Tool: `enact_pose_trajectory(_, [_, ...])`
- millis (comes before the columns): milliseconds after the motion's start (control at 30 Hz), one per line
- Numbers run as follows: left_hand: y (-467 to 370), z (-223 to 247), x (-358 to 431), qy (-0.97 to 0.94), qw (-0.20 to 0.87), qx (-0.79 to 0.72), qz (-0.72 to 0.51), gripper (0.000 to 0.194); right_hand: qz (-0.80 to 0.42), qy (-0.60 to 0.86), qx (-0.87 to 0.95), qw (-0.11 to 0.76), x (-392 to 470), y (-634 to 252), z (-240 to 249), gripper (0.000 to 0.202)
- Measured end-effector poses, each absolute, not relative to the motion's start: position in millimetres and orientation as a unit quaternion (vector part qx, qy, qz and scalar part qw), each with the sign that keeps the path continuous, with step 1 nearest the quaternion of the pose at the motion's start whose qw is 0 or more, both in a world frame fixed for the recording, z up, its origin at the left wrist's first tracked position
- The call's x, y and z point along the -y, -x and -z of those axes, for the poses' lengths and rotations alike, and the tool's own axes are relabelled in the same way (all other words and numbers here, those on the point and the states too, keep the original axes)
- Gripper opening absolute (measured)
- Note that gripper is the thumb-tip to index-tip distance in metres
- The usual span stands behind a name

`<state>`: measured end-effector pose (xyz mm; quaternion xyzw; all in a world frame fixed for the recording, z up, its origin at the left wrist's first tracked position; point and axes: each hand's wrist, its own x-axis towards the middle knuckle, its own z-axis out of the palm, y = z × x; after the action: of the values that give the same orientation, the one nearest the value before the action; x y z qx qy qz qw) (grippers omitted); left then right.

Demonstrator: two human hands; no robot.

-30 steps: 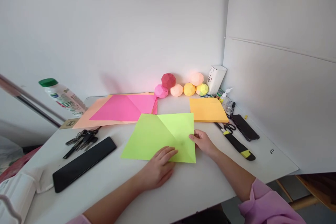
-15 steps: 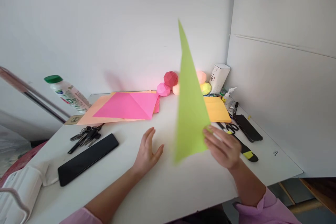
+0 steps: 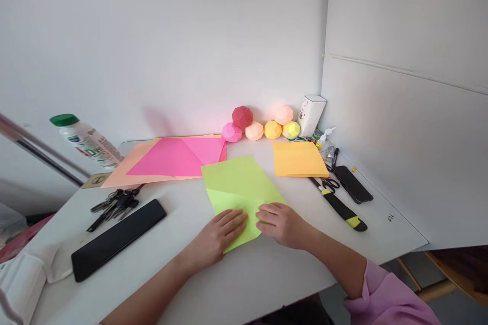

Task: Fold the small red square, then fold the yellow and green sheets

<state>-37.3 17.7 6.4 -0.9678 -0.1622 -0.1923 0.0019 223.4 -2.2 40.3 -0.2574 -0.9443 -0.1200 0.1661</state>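
Note:
A creased sheet of light green paper (image 3: 240, 183) lies on the white table, its far left corner touching the pink paper. My left hand (image 3: 224, 231) rests on its near left part, fingers stretched out. From the other side, my right hand (image 3: 280, 221) lies on the near right part with its fingers extended over the paper. Both palms hide the sheet's near side edges. Beyond the green sheet to the left is creased pink paper (image 3: 171, 157) on top of peach sheets (image 3: 118, 172). Right of it lies a stack of orange paper (image 3: 299, 159).
Faceted paper balls (image 3: 242, 117) line the wall beside a white box (image 3: 311, 116). On the right are a black-and-yellow cutter (image 3: 343, 208), scissors (image 3: 331, 184) and a phone (image 3: 353, 184). Keys (image 3: 118, 205), a long black device (image 3: 118, 238) and a bottle (image 3: 87, 142) stand left.
The green paper, held upright by my right hand before, now lies flat on the table. Both hands have come down onto it, the left moving from bare table to the sheet.

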Motion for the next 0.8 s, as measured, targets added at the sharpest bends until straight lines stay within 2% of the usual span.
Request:
enact_pose_trajectory(100, [33.9, 5.0, -19.7, 0.971, -0.044, 0.182, 0.150, 0.065, 0.049, 0.298, 0.949, 0.086, -2.3, -225.0, -28.8, 0.020])
enact_pose_trajectory(167, [32.5, 7.3, -19.1, 0.970, -0.061, 0.183, 0.146, 0.061, 0.028, 0.321, 0.944, 0.070, -3.1, -225.2, -24.0, 0.023])
enact_pose_trajectory(367, [30.6, 2.1, -17.9, 0.967, -0.096, 0.182, 0.150, 0.051, -0.020, 0.356, 0.931, 0.075, -1.4, -226.2, -22.1, 0.034])
enact_pose_trajectory(800, [33.2, -0.4, -20.8, 0.952, -0.188, 0.178, 0.161, 0.042, -0.078, 0.363, 0.925, 0.079, -0.2, -228.9, -30.7, 0.027])
